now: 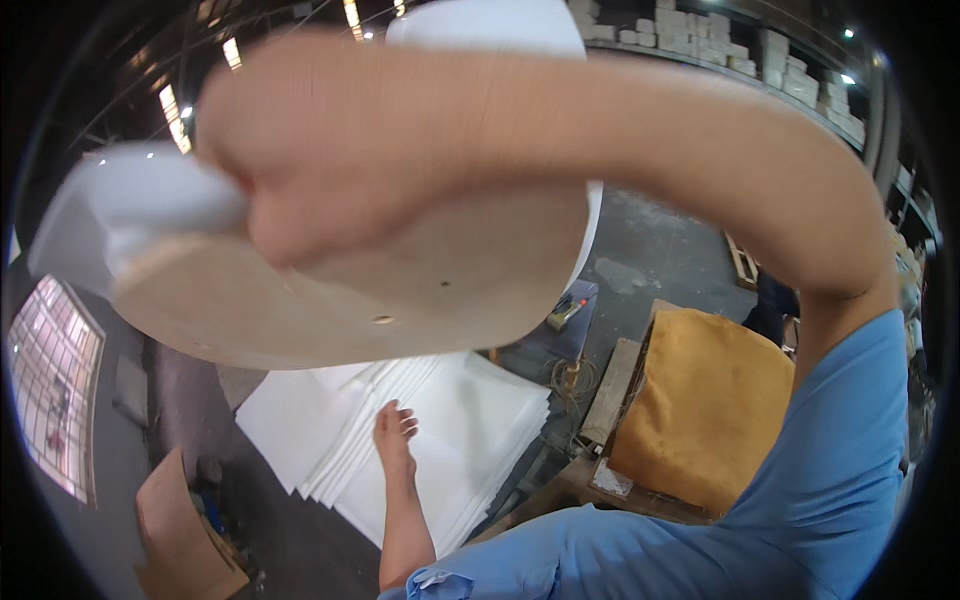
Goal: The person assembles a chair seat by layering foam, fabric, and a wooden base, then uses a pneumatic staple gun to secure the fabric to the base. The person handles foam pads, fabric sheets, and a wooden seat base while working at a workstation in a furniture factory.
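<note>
A curved plywood panel (420, 290) with small holes fills the upper left, close to me. White padding (480, 22) shows behind and above it, and a white flap (160, 195) of it sticks out at the left end. My right hand (320, 150), blurred by motion, is raised across the panel and closed on the white flap by the panel's edge; its fingertips are hidden. Lower down, my left hand (397, 435) is held over a stack of white sheets (470, 410), its fingers loosely bent and apart, holding nothing.
A yellow-orange cloth-covered piece (700, 410) lies to the right on a wooden bench. Behind the stack, a small table (575, 335) carries a brush-like tool, with coiled cord beside it. Cardboard (185, 530) stands at lower left. White blocks (690, 35) fill a far shelf.
</note>
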Available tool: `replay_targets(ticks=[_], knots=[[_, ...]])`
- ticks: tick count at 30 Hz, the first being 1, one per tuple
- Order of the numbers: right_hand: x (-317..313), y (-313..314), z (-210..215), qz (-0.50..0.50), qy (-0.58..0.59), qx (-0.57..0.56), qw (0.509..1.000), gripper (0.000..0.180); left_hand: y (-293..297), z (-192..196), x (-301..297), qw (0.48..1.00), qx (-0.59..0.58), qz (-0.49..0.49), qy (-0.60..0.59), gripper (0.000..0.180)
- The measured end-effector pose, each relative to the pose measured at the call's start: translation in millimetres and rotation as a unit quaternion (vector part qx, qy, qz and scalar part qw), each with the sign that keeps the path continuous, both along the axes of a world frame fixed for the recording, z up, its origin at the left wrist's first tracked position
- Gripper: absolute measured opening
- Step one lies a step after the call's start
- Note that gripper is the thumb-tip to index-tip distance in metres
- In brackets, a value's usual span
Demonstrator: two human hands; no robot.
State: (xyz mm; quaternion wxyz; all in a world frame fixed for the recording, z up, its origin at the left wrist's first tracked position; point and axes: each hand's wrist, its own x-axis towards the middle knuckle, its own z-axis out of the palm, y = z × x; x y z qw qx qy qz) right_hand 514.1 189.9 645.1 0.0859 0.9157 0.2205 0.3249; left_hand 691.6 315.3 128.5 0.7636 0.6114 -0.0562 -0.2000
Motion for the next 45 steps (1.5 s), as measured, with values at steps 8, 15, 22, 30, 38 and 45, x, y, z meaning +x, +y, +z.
replay_targets(ticks=[8, 15, 22, 30, 38, 45], knots=[[-143, -93, 62, 0.013, -0.009, 0.37, 0.929, 0.035, -106, 28, 33, 0.975, -0.087, -0.185, 0.092, 0.053], [-210, -220, -124, -0.233, -0.122, 0.69, 0.675, 0.054, -147, 41, 20, 0.964, -0.088, -0.223, 0.118, 0.055], [-310, -197, -362, -0.275, -0.131, 0.836, 0.457, 0.041, -215, 48, -24, 0.946, -0.096, -0.282, 0.128, 0.057], [-474, -160, -420, -0.172, -0.077, 0.916, 0.354, 0.075, -293, 54, -93, 0.927, -0.108, -0.337, 0.127, 0.06], [-626, -221, -407, -0.228, -0.138, 0.904, 0.333, 0.081, -372, 42, -213, 0.904, -0.122, -0.382, 0.15, 0.063], [-717, -311, -418, -0.184, -0.105, 0.916, 0.341, 0.08, -396, 12, -329, 0.875, -0.102, -0.429, 0.201, 0.065]])
